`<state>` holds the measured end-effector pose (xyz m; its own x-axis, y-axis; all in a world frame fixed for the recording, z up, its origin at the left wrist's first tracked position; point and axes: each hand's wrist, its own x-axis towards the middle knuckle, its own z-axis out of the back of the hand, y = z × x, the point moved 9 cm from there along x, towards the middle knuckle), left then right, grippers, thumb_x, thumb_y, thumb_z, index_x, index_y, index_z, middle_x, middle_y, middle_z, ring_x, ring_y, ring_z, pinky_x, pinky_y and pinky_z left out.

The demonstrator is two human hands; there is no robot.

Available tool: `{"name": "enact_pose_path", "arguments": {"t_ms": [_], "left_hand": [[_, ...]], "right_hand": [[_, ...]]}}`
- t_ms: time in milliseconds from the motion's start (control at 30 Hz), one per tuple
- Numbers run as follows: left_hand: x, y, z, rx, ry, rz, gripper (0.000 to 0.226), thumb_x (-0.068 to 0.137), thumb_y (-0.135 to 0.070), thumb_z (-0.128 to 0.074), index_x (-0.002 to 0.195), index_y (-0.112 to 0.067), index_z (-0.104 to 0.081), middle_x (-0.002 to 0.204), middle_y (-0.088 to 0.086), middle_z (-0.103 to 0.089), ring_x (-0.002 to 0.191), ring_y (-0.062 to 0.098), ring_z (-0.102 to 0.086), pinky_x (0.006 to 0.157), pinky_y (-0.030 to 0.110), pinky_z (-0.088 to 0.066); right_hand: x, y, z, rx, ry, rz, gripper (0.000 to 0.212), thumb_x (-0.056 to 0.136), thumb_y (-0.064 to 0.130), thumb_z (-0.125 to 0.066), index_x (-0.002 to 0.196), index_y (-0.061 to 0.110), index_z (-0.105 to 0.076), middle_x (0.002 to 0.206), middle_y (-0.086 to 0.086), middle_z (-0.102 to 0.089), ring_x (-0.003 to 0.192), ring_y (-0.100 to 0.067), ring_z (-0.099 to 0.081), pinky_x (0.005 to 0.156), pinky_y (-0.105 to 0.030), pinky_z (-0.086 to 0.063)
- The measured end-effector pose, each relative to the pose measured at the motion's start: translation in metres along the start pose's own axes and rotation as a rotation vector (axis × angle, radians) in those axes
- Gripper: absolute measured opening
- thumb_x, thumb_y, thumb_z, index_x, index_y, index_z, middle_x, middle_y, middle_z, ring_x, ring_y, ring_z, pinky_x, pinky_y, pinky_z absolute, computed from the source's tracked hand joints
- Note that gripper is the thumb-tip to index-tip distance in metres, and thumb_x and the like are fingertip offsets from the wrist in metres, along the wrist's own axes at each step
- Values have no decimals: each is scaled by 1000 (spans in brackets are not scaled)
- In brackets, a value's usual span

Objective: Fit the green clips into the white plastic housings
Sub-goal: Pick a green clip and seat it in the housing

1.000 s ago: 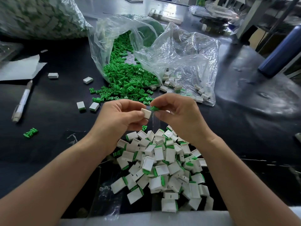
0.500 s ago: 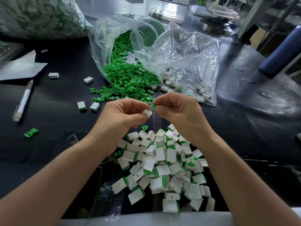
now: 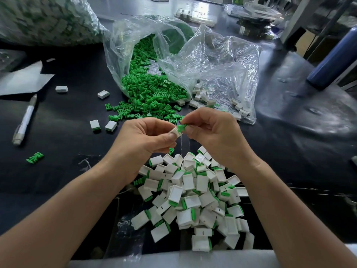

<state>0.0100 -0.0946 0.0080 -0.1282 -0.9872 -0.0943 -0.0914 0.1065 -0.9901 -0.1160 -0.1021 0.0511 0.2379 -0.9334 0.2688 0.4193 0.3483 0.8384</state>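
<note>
My left hand [image 3: 146, 136] pinches a small white plastic housing [image 3: 176, 131] between thumb and fingers above the dark table. My right hand [image 3: 214, 132] pinches a green clip [image 3: 182, 127] whose tip touches the housing's open end. Loose green clips [image 3: 152, 97] spill from a clear plastic bag [image 3: 208, 60] just beyond my hands. Below my wrists lies a heap of white housings with green clips in them [image 3: 195, 194].
Empty white housings [image 3: 201, 97] lie in the bag's right side. Stray housings [image 3: 103, 94] and a green clip [image 3: 35, 157] sit at the left, next to a pen [image 3: 25, 120] and white paper [image 3: 21, 80]. A big full bag [image 3: 44, 18] fills the back left; a blue cylinder [image 3: 334, 59] stands right.
Both hands rose slightly and the green clip came from just above the housing to its open end, where the two now touch.
</note>
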Motion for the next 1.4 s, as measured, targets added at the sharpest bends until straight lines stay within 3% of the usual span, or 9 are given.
{"name": "enact_pose_path", "arguments": {"t_ms": [100, 300, 433, 600, 733, 900, 1200, 1400], "left_hand": [[-1, -1, 1, -4, -6, 4, 21, 57, -16, -70, 77, -9, -70, 62, 2, -69, 56, 9, -65, 53, 17, -51], [-1, -2, 2, 46, -15, -13, 14, 60, -15, -71, 73, -12, -71, 62, 2, -69, 56, 9, -64, 56, 18, -54], [-3, -7, 2, 152, -23, -80, 10, 70, -4, -72, 71, -14, -72, 62, 5, -69, 55, 10, -62, 55, 19, -53], [-5, -11, 1, 289, -22, -143, 15, 71, -4, -74, 70, -20, -73, 65, 7, -71, 56, 10, -62, 59, 22, -54], [-3, -8, 1, 161, -20, -74, 12, 71, -1, -72, 70, -13, -72, 61, 6, -68, 54, 12, -61, 55, 20, -52], [-3, -5, 1, 108, -10, -42, 12, 70, -3, -71, 68, -14, -71, 59, 3, -67, 52, 8, -61, 53, 18, -52], [-2, -3, 1, 71, 5, -25, 13, 56, -17, -71, 68, -13, -72, 62, 5, -69, 53, 10, -62, 54, 19, -52], [1, -2, -1, 79, 2, -15, 15, 56, -17, -71, 70, -12, -71, 61, 4, -68, 53, 9, -61, 54, 19, -51]], "right_hand": [[-1, 1, 2, -21, 1, 4, 30, 81, 0, -65, 77, 30, -60, 74, 13, -62, 70, -3, -58, 73, -19, -51], [-2, 3, 1, -100, 15, 25, 10, 80, 1, -67, 85, 9, -70, 71, 9, -63, 65, -7, -58, 65, -17, -47], [-3, 3, -3, -144, 63, 26, 12, 80, 1, -66, 83, 12, -69, 68, 11, -61, 63, -5, -54, 63, -17, -44], [-4, 4, -10, -191, 107, 44, 11, 79, 2, -66, 81, 12, -70, 70, 5, -64, 68, -13, -60, 67, -30, -50], [-2, -1, -5, -84, 92, 4, 13, 80, 0, -66, 85, 11, -70, 69, 9, -63, 66, -8, -58, 68, -27, -50], [-3, -4, -4, 20, 118, -46, 25, 82, 1, -64, 77, 26, -64, 70, -3, -67, 68, -21, -64, 75, -46, -54], [-4, -10, -10, 45, 147, -119, 19, 86, 2, -58, 79, 19, -61, 69, -3, -67, 62, -17, -66, 67, -32, -57], [-7, -9, -14, -152, 190, -152, 24, 92, 17, -53, 69, 25, -56, 65, 5, -63, 66, -15, -62, 73, -43, -53]]}}
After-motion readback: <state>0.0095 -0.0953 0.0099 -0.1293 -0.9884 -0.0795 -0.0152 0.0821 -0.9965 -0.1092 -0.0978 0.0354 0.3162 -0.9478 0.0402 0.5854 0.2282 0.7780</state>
